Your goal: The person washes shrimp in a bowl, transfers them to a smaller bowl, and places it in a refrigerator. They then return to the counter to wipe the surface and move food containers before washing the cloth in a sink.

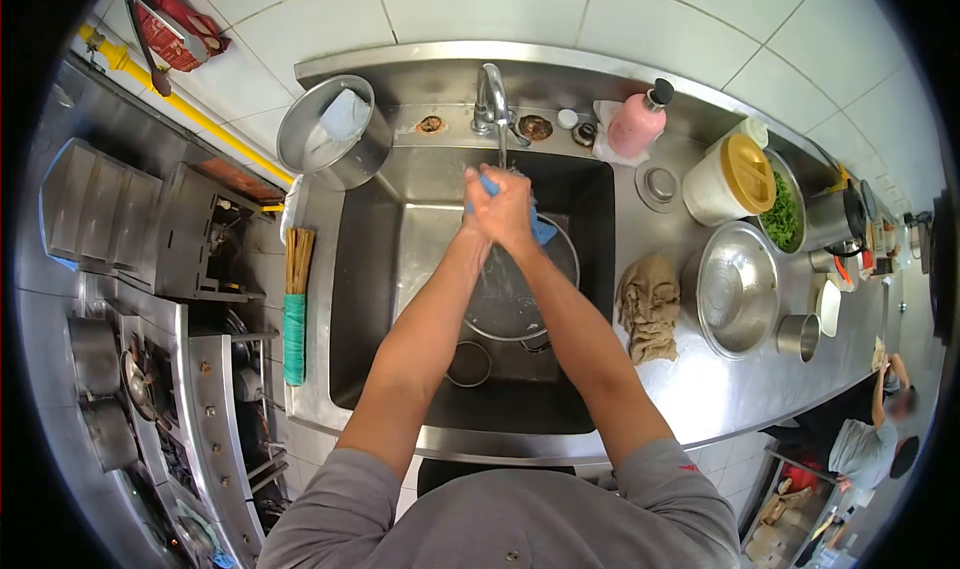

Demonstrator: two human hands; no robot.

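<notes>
Beneath the running faucet [492, 99], both hands are clasped round a wet blue cloth [543, 230]. My left hand [474, 206] presses against its left side with the fingers closed. Wrapped over the other side is my right hand [509, 209], and a blue end of the cloth sticks out past it. Water falls from the hands into a round metal-rimmed pan [578, 269] in the sink [380, 369]. Part of the pan is hidden by my forearms. The drain ring [468, 365] shows below them.
A deep metal pot [365, 154] stands at the sink's back left, beside a bamboo brush [295, 314]. To the right are a pink pump bottle [637, 126], a crumpled brown cloth [650, 309] and a metal bowl [738, 289]. Another person [865, 444] works at far right.
</notes>
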